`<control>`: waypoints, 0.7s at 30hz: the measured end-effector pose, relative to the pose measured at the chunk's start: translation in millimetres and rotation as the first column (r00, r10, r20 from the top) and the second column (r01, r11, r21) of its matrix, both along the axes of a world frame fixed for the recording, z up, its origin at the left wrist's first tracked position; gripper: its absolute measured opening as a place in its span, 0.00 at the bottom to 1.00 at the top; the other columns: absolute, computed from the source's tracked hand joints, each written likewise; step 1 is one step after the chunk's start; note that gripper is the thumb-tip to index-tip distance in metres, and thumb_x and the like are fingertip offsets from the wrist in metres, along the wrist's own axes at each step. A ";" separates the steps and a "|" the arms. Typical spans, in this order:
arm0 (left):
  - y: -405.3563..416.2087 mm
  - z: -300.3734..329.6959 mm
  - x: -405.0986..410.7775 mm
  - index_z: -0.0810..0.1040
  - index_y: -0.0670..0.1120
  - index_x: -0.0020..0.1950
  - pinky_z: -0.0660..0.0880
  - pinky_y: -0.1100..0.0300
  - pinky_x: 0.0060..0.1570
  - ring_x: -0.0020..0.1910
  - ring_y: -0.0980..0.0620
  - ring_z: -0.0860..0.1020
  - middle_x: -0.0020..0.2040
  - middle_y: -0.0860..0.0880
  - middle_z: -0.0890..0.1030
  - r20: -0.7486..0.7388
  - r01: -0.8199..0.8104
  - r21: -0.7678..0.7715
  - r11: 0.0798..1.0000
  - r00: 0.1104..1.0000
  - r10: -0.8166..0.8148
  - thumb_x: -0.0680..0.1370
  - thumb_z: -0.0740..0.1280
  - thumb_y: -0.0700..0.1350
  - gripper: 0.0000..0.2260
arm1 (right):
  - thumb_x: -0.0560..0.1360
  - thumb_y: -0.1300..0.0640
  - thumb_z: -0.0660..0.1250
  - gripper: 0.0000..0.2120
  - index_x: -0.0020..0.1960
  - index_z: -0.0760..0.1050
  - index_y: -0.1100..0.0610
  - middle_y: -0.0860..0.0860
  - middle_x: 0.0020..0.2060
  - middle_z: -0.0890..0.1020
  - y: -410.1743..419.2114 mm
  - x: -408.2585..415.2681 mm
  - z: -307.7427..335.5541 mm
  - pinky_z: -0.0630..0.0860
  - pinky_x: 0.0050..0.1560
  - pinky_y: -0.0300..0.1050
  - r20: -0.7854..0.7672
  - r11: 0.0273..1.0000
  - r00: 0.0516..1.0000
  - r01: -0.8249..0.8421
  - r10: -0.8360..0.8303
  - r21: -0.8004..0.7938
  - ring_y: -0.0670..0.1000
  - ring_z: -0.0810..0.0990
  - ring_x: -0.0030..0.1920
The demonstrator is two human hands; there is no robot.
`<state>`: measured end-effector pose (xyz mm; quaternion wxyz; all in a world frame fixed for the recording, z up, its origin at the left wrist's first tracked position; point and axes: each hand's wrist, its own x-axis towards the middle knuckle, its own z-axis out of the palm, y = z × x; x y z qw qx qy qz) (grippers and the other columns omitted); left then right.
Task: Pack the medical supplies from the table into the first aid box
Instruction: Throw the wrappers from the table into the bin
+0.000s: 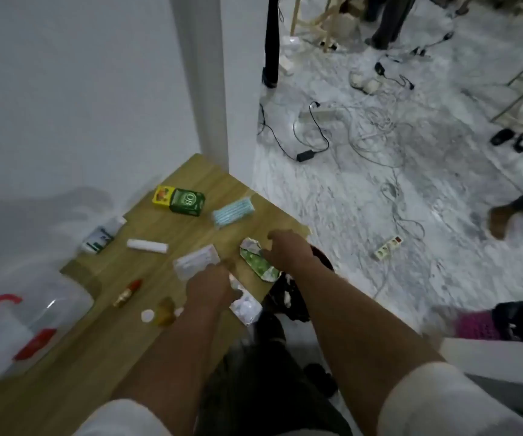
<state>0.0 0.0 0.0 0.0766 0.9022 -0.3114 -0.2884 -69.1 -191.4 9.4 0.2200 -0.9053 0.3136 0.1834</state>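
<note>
**Both hands over the supplies at the table's right edge, box off to the left**

Wooden table with supplies scattered across it. First aid box sits at the table's left end: translucent clear plastic, red handle and red latch; can't tell what's inside through the blur.

Left hand is low over a silver blister pack near the table's edge, fingers curled down onto it; looks like contact, but motion blur means I can't tell if it's actually gripped. White packet lies just beyond that hand.

Right hand is spread with fingers loosely apart, touching or just above a green foil sachet, not closed on it.

Further back: green carton against a yellow box, blue face masks, white roll, green-white tube box. Nearer: red-gold small bottle, amber bottle with white cap.
</note>
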 end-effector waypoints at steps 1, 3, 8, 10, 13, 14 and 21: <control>0.1 -14.3 -0.7 0.77 0.52 0.63 0.79 0.53 0.49 0.54 0.46 0.83 0.57 0.49 0.82 -0.052 -0.016 -0.004 1.000 0.999 0.015 0.72 0.73 0.58 0.22 | 0.79 0.41 0.66 0.29 0.74 0.69 0.55 0.58 0.69 0.75 4.4 1.2 -13.7 0.74 0.61 0.54 -0.050 0.999 0.998 0.029 -0.028 0.018 0.61 0.74 0.68; 0.4 -38.8 -6.2 0.72 0.51 0.68 0.78 0.51 0.52 0.58 0.42 0.80 0.61 0.46 0.78 -0.022 -0.016 0.054 0.998 1.000 0.017 0.70 0.73 0.64 0.31 | 0.78 0.40 0.67 0.29 0.73 0.66 0.53 0.58 0.68 0.71 16.3 -0.9 -44.0 0.75 0.58 0.57 -0.082 0.995 0.992 0.101 -0.101 -0.007 0.63 0.73 0.66; -7.7 -63.1 -10.6 0.66 0.52 0.73 0.71 0.52 0.44 0.56 0.40 0.77 0.66 0.42 0.73 0.174 0.054 0.140 0.989 0.982 -0.078 0.71 0.75 0.62 0.35 | 0.76 0.40 0.68 0.33 0.76 0.63 0.51 0.57 0.67 0.70 38.5 -19.5 -83.3 0.75 0.58 0.59 0.007 0.983 0.983 0.183 -0.182 -0.019 0.62 0.69 0.66; -10.0 -65.3 -6.6 0.67 0.54 0.72 0.67 0.54 0.41 0.54 0.40 0.78 0.64 0.43 0.74 0.137 0.056 0.110 0.992 0.988 -0.070 0.70 0.78 0.57 0.34 | 0.74 0.41 0.72 0.34 0.75 0.64 0.51 0.56 0.65 0.72 37.1 -23.8 -87.5 0.76 0.56 0.57 0.057 0.958 0.958 0.278 -0.282 0.073 0.61 0.70 0.65; -13.6 -62.2 -5.3 0.69 0.56 0.61 0.71 0.58 0.37 0.42 0.52 0.78 0.46 0.56 0.77 -0.019 -0.061 -0.088 0.994 0.998 0.060 0.68 0.80 0.47 0.28 | 0.72 0.48 0.76 0.31 0.70 0.69 0.54 0.57 0.61 0.75 28.6 -22.0 -85.3 0.76 0.52 0.54 0.085 0.925 0.931 0.338 -0.356 0.176 0.61 0.76 0.60; -14.2 -60.7 -5.1 0.68 0.55 0.59 0.74 0.57 0.38 0.40 0.53 0.76 0.42 0.58 0.75 -0.067 -0.088 -0.109 0.990 0.994 0.081 0.68 0.80 0.46 0.27 | 0.72 0.51 0.76 0.28 0.68 0.70 0.56 0.58 0.60 0.76 26.9 -21.8 -82.4 0.76 0.52 0.54 0.088 0.912 0.921 0.355 -0.379 0.206 0.62 0.78 0.58; -30.4 -66.9 -25.0 0.80 0.42 0.49 0.71 0.53 0.37 0.44 0.40 0.81 0.42 0.43 0.82 -0.166 -0.073 -0.104 0.992 0.985 0.055 0.78 0.69 0.42 0.03 | 0.79 0.57 0.64 0.01 0.50 0.74 0.54 0.53 0.43 0.81 23.1 -65.5 -80.3 0.73 0.39 0.49 0.172 0.709 0.709 0.589 -0.683 0.387 0.57 0.79 0.44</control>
